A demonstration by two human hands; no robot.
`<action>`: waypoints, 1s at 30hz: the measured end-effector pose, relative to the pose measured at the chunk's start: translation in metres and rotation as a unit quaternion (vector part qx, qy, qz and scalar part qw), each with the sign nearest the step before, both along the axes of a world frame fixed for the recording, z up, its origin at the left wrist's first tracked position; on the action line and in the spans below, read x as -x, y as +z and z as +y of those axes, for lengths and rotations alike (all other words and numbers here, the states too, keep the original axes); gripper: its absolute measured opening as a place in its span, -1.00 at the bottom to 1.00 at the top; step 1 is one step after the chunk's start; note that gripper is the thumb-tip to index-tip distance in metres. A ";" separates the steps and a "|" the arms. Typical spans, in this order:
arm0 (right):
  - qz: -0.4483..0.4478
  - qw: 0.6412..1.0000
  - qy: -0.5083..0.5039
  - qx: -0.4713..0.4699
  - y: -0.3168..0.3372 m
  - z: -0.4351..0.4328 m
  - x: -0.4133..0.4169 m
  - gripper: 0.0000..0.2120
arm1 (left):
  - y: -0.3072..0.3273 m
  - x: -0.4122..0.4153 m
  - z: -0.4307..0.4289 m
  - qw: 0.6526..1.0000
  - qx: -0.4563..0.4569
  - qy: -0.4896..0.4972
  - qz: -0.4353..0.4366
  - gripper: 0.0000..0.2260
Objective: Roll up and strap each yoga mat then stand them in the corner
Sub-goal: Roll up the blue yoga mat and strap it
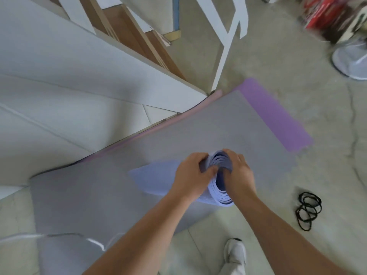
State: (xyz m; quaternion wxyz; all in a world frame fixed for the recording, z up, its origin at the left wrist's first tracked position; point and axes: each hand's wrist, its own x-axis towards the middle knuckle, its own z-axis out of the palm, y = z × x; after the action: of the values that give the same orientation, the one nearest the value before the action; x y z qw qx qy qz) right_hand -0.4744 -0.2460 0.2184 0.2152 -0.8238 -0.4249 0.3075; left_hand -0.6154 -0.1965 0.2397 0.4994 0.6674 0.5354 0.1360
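Observation:
A rolled blue-lilac yoga mat [155, 179] is held just above the floor, its spiral end facing me. My left hand [191, 175] grips the left side of that end, thumb against the layers. My right hand [239, 173] grips the right side, with fingers curled into the roll's hollow core. Beneath the roll a grey yoga mat [178, 135] lies flat on the floor, and a purple mat [278, 116] shows from under its far edge. Several black strap loops [308, 207] lie on the floor to the right.
White boards [79, 76] and wooden panels lean at the left and back. A white frame [224, 56] stands behind the mats. A red box [327, 14] and a fan base [351, 60] sit at the far right. My shoe [235, 253] is near the bottom.

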 end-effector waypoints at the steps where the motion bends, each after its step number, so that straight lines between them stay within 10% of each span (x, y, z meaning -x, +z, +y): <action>1: 0.003 1.000 -0.022 0.010 -0.010 -0.010 -0.018 -0.49 | -0.003 -0.018 -0.007 0.999 0.024 -0.026 -0.011 -0.84; 9: 0.121 0.987 -0.101 0.040 -0.128 -0.060 -0.182 -0.59 | -0.124 -0.158 -0.037 0.953 0.016 -0.292 0.079 -0.33; 15: 0.161 0.983 -0.085 0.032 -0.247 -0.073 -0.275 -0.48 | -0.257 -0.230 -0.044 0.923 -0.075 -0.280 0.254 -0.09; 24: 0.045 0.997 0.042 0.047 -0.347 -0.095 -0.308 -0.51 | -0.446 -0.267 -0.085 0.927 -0.191 -0.257 0.196 -0.78; 27: -0.030 0.922 0.322 0.211 -0.362 -0.105 -0.283 -0.21 | -0.469 -0.262 -0.077 0.906 -0.283 -0.268 0.166 -0.83; 30: -0.172 0.893 0.363 0.203 -0.403 -0.113 -0.259 0.15 | -0.472 -0.267 -0.053 0.930 -0.214 -0.244 0.174 -0.84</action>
State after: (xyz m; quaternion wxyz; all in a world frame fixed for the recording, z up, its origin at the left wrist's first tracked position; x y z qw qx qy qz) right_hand -0.2150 -0.3593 -0.1848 -0.1599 -0.6781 -0.6527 0.2976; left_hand -0.3487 -0.2500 -0.2319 0.2613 0.8817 0.3929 0.0035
